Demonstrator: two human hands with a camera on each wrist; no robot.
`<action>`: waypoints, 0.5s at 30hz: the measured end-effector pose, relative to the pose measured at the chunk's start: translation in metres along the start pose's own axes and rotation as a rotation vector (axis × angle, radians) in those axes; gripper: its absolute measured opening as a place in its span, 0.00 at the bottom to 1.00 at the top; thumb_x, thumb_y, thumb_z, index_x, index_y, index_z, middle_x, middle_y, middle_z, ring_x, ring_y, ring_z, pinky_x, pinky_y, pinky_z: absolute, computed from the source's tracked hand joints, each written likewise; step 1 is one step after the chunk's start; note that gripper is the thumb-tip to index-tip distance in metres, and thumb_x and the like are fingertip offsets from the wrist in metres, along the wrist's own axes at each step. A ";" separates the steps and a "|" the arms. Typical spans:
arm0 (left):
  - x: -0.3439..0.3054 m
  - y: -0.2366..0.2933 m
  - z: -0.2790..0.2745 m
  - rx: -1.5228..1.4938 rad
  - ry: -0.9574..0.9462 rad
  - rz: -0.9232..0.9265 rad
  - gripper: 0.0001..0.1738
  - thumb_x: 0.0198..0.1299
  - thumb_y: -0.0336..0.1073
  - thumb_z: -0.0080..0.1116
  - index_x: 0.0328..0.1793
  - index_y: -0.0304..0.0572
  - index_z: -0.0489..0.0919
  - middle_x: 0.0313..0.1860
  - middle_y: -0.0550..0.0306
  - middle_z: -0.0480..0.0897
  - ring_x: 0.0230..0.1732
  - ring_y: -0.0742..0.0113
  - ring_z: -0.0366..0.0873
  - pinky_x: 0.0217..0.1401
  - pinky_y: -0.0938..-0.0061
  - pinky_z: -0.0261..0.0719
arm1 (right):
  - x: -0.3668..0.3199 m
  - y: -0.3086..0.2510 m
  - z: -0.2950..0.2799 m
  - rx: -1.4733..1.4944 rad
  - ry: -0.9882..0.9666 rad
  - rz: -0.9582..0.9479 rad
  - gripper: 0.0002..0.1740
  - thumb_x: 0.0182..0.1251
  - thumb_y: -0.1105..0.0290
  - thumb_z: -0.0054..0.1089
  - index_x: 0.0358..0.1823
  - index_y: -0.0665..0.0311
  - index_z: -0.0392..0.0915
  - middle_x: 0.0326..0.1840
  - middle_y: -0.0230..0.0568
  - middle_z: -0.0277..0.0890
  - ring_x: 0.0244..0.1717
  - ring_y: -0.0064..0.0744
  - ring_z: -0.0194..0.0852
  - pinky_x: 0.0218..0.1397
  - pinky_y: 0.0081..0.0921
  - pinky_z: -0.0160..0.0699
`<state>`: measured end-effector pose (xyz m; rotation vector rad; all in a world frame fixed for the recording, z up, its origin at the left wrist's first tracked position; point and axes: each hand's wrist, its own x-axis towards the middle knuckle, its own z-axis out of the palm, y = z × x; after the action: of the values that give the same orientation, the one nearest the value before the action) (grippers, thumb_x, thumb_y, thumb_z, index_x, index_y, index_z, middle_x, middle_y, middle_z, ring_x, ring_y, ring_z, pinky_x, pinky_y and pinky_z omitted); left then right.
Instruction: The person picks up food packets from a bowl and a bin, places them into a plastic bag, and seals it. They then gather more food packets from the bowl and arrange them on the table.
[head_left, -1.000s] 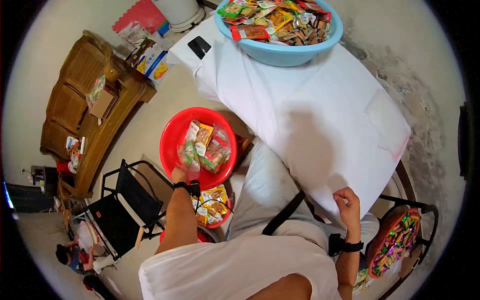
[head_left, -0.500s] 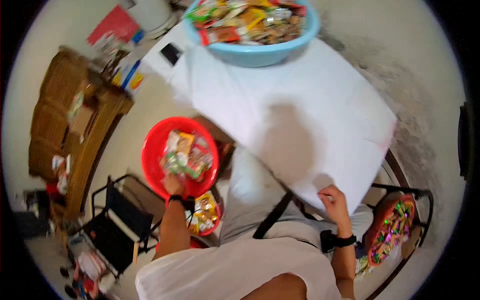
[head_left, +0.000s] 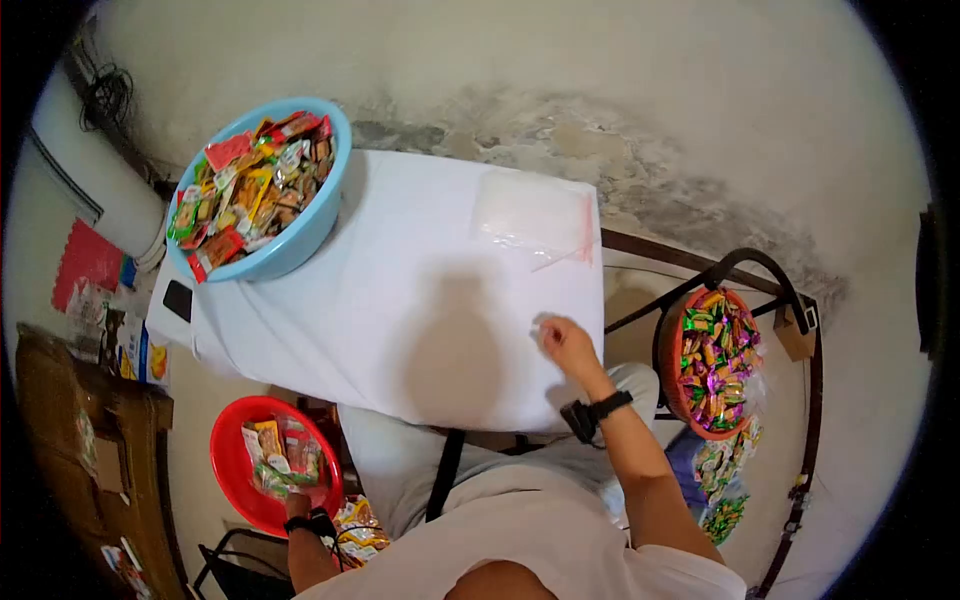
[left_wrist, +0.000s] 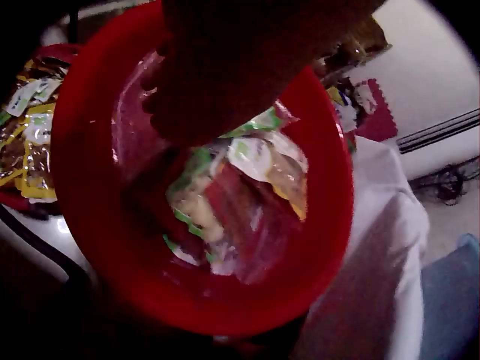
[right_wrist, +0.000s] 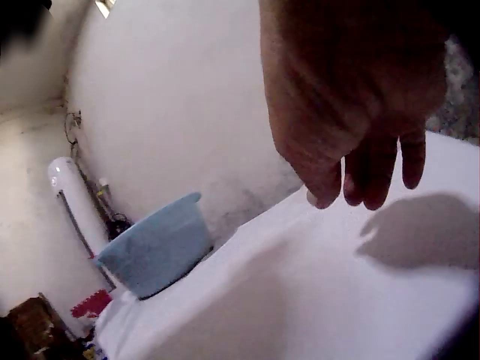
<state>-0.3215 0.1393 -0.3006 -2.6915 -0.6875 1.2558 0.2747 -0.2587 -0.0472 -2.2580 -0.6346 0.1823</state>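
My left hand (head_left: 297,504) is low in the red basin (head_left: 226,474), its fingers curled on the edge of a clear plastic bag (left_wrist: 129,112). Snack packets (left_wrist: 244,195) with green, white and yellow wrappers lie under and beside that plastic. The left wrist view is dark and hides the thumb. Above the near right part of the white-covered table (head_left: 380,230), my right hand (head_left: 570,347) hangs with loosely bent fingers (right_wrist: 379,176), holding nothing; its shadow falls on the cloth.
A blue basin (head_left: 318,225) heaped with packets stands at the table's far left, a phone (head_left: 178,299) near it. Flat clear bags (head_left: 530,215) lie at the far right. A basket of wrapped sweets (head_left: 715,360) is at the right, yellow packets (head_left: 360,530) beside the red basin.
The head view has turned to the right, so the basins appear further left. My left hand remains in the red basin; my right hand stays loosely bent over the table.
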 end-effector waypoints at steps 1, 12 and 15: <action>-0.007 -0.002 -0.017 -0.083 0.092 -0.097 0.13 0.53 0.43 0.52 0.31 0.44 0.83 0.31 0.48 0.82 0.35 0.53 0.80 0.38 0.61 0.77 | 0.015 0.011 -0.007 -0.057 0.124 -0.066 0.10 0.55 0.70 0.57 0.39 0.61 0.76 0.34 0.46 0.74 0.31 0.43 0.74 0.35 0.32 0.74; -0.060 0.128 -0.393 -1.383 0.851 0.072 0.09 0.61 0.31 0.50 0.42 0.34 0.78 0.36 0.55 0.80 0.40 0.68 0.76 0.47 0.76 0.73 | 0.125 0.054 -0.030 -0.827 0.196 -0.541 0.17 0.56 0.70 0.49 0.48 0.58 0.74 0.50 0.40 0.67 0.53 0.38 0.62 0.48 0.37 0.66; -0.053 0.177 -0.448 -1.533 0.790 0.306 0.09 0.62 0.31 0.51 0.43 0.34 0.78 0.38 0.58 0.80 0.42 0.71 0.76 0.48 0.77 0.72 | 0.136 0.060 -0.019 -0.790 0.121 -0.484 0.14 0.55 0.70 0.51 0.43 0.58 0.76 0.47 0.38 0.67 0.52 0.37 0.62 0.48 0.36 0.65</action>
<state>0.0466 0.0047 -0.0166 -3.9128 -1.4589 -0.9519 0.4215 -0.2390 -0.0681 -2.7126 -1.3319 -0.5291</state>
